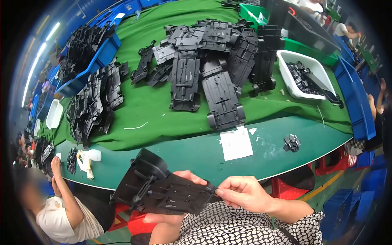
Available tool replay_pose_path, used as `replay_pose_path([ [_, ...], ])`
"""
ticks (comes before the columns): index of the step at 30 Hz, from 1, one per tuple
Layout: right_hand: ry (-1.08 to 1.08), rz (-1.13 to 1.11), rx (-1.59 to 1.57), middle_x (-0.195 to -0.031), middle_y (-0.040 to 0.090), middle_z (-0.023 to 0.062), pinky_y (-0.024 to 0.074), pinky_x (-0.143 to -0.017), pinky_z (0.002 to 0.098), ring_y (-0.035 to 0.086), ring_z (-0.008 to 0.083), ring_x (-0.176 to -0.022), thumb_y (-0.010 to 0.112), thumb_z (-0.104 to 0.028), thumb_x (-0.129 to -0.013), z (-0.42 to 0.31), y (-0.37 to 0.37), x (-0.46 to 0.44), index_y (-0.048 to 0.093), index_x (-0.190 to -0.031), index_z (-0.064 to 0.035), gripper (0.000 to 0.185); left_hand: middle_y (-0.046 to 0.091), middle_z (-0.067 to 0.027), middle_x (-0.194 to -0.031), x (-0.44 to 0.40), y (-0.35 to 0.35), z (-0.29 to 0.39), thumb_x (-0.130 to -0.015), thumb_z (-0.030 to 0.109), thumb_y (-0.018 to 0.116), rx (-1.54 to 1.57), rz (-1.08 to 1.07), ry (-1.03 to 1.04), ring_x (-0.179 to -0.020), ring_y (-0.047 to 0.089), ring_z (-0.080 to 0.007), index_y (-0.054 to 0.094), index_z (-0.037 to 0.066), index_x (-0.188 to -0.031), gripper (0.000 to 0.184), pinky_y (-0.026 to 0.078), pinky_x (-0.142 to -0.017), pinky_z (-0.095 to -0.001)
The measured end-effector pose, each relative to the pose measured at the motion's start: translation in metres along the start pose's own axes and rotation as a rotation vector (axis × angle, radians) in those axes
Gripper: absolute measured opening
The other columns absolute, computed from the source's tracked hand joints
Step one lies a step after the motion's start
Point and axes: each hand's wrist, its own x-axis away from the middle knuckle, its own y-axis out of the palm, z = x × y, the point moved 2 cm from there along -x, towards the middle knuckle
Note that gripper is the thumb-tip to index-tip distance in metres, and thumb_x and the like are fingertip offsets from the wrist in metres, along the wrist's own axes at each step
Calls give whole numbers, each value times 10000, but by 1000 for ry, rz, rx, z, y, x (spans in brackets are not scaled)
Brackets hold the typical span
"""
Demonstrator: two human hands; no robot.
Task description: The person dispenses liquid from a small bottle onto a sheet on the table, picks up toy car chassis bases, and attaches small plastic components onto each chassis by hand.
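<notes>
My left hand (169,219) is wrapped round a black plastic toy car chassis (167,194), tilted above my lap at the table's front edge. Its thumb lies along the near side and its fingers show over the far side. At the chassis's right end, my right hand (245,194) is closed in a pinch, thumb and forefinger touching the corner. Whatever is between those fingertips is too small to make out. Beyond the hands, a small pile of black parts (291,143) lies on the green table (183,153), right of a white paper sheet (237,145).
A heap of similar chassis (185,77) covers the green cloth (143,106). A white tub (286,81) of small black parts stands right; a blue crate (102,55) of black parts stands left. A co-worker (69,212) sits at left, near a white bottle (94,154).
</notes>
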Motion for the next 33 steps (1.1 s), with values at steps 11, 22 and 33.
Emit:
replay_pose_path([
  [11, -569, 530, 876, -837, 658, 118, 518, -663, 293, 641, 201, -728, 634, -40, -844, -58, -59, 55, 663, -921, 1, 92, 450, -174, -1315, -7, -8, 8, -942, 597, 315, 266, 452, 44, -1063, 554, -261, 289, 62, -1416, 715, 545, -812, -440],
  [22, -483, 855, 1453, -819, 608, 85, 493, -680, 357, 598, 271, -782, 700, -50, -742, -62, -122, 55, 633, -853, -26, 132, 455, -169, -1328, -6, -13, 1, -965, 563, 274, 343, 517, -56, -1052, 578, -271, 322, 85, -1401, 649, 567, -789, -462],
  [33, -540, 873, 1189, -824, 641, 82, 483, -635, 291, 625, 192, -693, 641, -55, -827, -68, -124, 50, 646, -905, -26, 84, 492, -153, -1291, -8, -8, 2, -950, 594, 279, 352, 563, -84, -1013, 594, -252, 351, 69, -1381, 684, 567, -780, -445],
])
